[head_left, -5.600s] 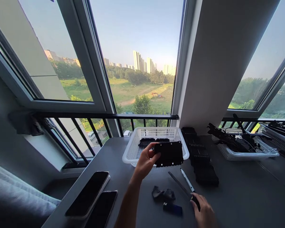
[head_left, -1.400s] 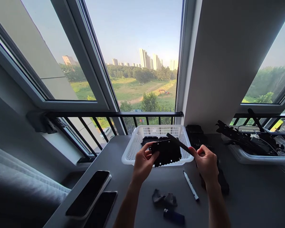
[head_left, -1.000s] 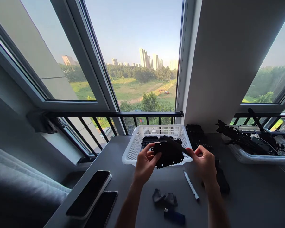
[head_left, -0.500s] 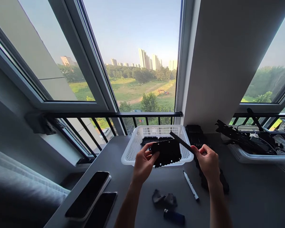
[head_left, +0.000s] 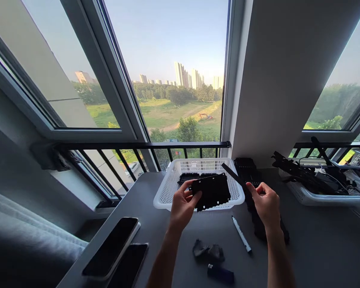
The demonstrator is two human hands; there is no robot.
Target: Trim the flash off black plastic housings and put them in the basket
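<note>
My left hand (head_left: 182, 206) is closed on the left edge of a flat black panel (head_left: 213, 193) with small notches along its rim, holding it tilted over the front of a white plastic basket (head_left: 162, 196). Between the thumb and fingers of my right hand (head_left: 265, 202) is a thin black strip (head_left: 232, 173), which points up and left, apart from the panel. More black parts (head_left: 187, 178) lie inside the basket, partly hidden by the panel. Behind my right hand, a pile of black notched pieces (head_left: 244, 166) runs along the table.
A white marker (head_left: 241, 234), a crumpled dark cloth (head_left: 208, 251) and a dark blue lighter-like object (head_left: 220, 274) lie in front. Two phones (head_left: 112, 246) (head_left: 129, 266) rest at left. A second white basket (head_left: 318, 198) with black parts and cables stands right, near the window railing (head_left: 144, 145).
My right hand has moved slightly right with the black strip, farther from the panel. The panel in my left hand has shifted only a little.
</note>
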